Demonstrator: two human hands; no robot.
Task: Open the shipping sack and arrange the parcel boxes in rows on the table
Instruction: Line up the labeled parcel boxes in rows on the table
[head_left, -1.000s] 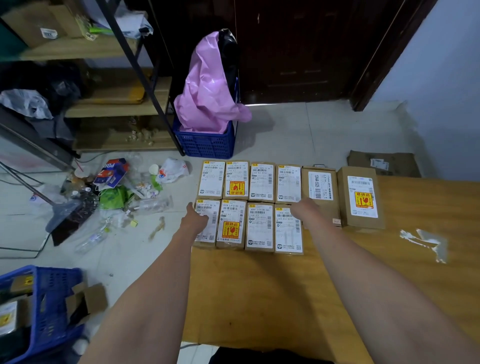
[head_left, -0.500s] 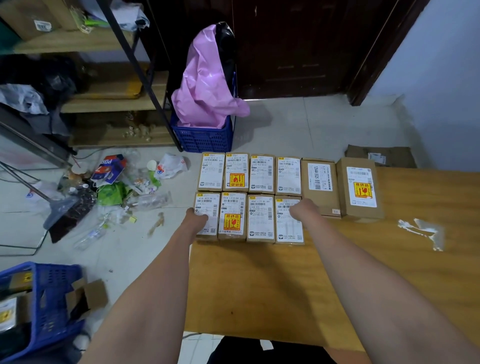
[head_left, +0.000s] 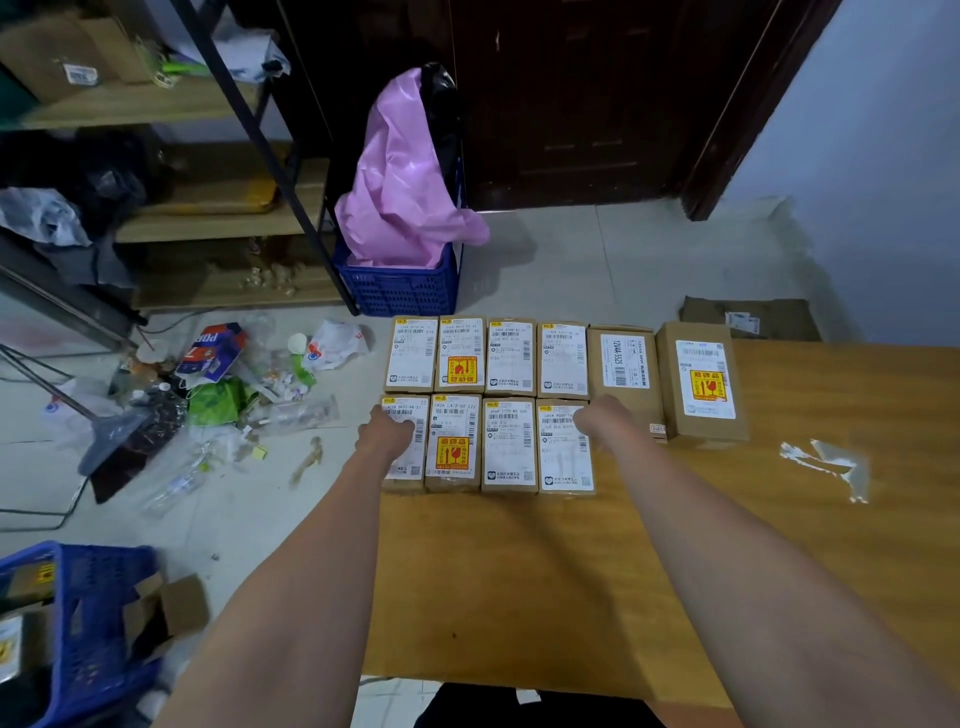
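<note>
Brown parcel boxes with white labels lie in two rows on the wooden table (head_left: 675, 545). The back row has four small boxes (head_left: 488, 356) and two larger ones (head_left: 701, 379) to their right. The front row (head_left: 509, 447) has four small boxes side by side. My left hand (head_left: 387, 431) rests on the far left corner of the leftmost front box (head_left: 402, 467). My right hand (head_left: 602, 415) rests on the far right corner of the rightmost front box (head_left: 566, 457). The backs of both hands hide their fingers.
A pink plastic bag (head_left: 405, 197) stands in a blue crate (head_left: 400, 291) on the floor behind the table. Litter (head_left: 218, 395) lies on the floor at the left. Another blue crate (head_left: 78, 623) with cardboard sits at the lower left. Shelves (head_left: 208, 218) stand beyond.
Both hands have stayed at the two ends of the front row. Only the view has shifted slightly.
</note>
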